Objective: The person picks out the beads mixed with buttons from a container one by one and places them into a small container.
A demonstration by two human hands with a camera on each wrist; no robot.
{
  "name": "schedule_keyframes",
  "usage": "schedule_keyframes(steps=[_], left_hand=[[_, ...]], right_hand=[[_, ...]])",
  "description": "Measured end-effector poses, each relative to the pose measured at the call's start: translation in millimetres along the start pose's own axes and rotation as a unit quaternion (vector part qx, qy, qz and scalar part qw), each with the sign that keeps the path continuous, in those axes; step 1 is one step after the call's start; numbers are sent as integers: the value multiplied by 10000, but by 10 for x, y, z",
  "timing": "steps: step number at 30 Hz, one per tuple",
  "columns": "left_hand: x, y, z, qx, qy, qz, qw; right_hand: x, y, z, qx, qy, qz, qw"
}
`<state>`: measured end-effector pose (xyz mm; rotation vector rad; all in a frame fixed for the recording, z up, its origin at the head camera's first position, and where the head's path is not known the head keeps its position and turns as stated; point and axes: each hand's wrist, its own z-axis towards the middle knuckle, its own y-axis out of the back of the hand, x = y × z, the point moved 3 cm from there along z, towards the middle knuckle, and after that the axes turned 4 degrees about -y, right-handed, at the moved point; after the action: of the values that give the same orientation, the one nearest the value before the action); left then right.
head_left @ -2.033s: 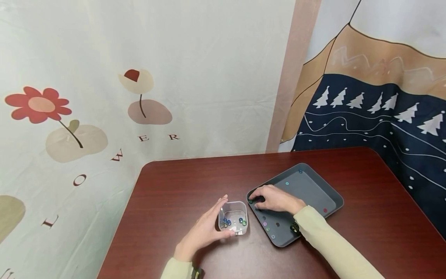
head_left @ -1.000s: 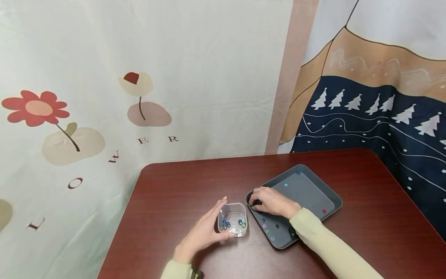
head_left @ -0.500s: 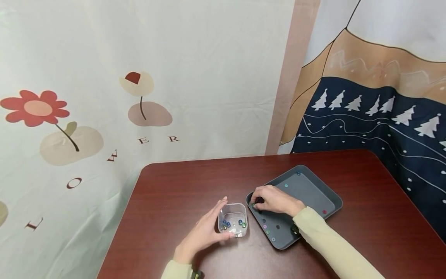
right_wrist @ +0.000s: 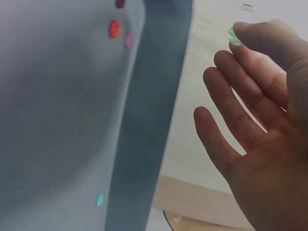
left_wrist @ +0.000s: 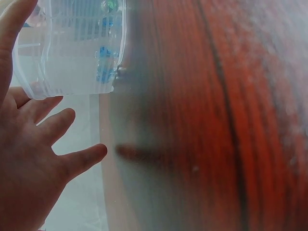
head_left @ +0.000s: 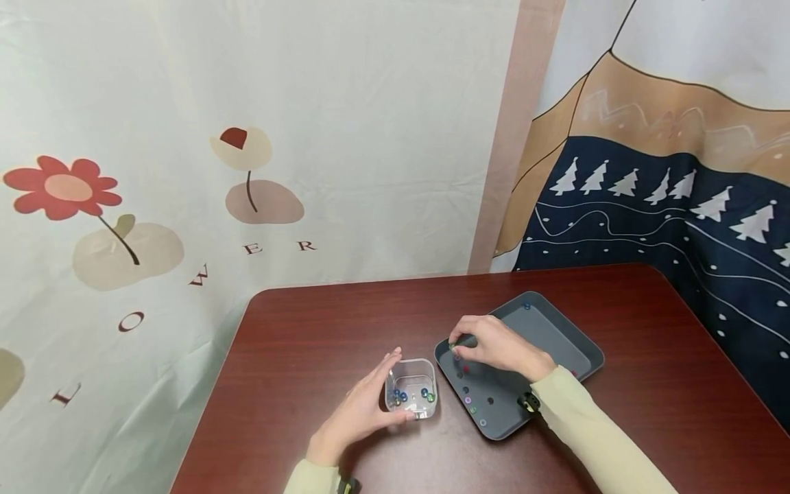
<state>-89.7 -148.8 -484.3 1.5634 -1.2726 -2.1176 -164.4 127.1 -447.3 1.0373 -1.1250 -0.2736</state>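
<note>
My left hand (head_left: 364,401) holds a clear plastic box (head_left: 415,381) on the table, thumb at its near side and fingers along its left. Several blue and green glass marbles (head_left: 403,396) lie on the box's bottom; the left wrist view shows some blue marbles (left_wrist: 103,62) through its wall. Over the left corner of a grey tray (head_left: 543,336), my right hand (head_left: 496,346) pinches a green glass marble (right_wrist: 233,36) between thumb and index finger. The other fingers of that hand are spread and bent slightly, as the right wrist view shows.
Small coloured pieces lie in the tray, among them a red one (head_left: 465,369), a pink ring (head_left: 468,400) and a dark one (head_left: 490,401). A blue piece (head_left: 527,307) sits at its far corner. Beyond the table (head_left: 333,329) hang printed curtains (head_left: 382,137).
My right hand has risen from the tray's left corner with the green marble, uncovering a red piece there. My left hand keeps its hold on the box.
</note>
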Motion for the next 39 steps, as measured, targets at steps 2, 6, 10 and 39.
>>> schedule_keyframes(steps=[2,6,10,39], left_hand=[[6,-2,0,-3,-2,6,10000],[12,-4,3,-1,-5,37,10000],[9,1,8,0,0,27,10000],[-8,31,7,-39,-257,735,9970]], right_hand=[[21,30,-28,-101,63,56,9999],[64,72,-91,-285,100,186,9994],[114,93,-160,-500,120,232,9984],[506,-159,-355,-1379,836,553,9854]])
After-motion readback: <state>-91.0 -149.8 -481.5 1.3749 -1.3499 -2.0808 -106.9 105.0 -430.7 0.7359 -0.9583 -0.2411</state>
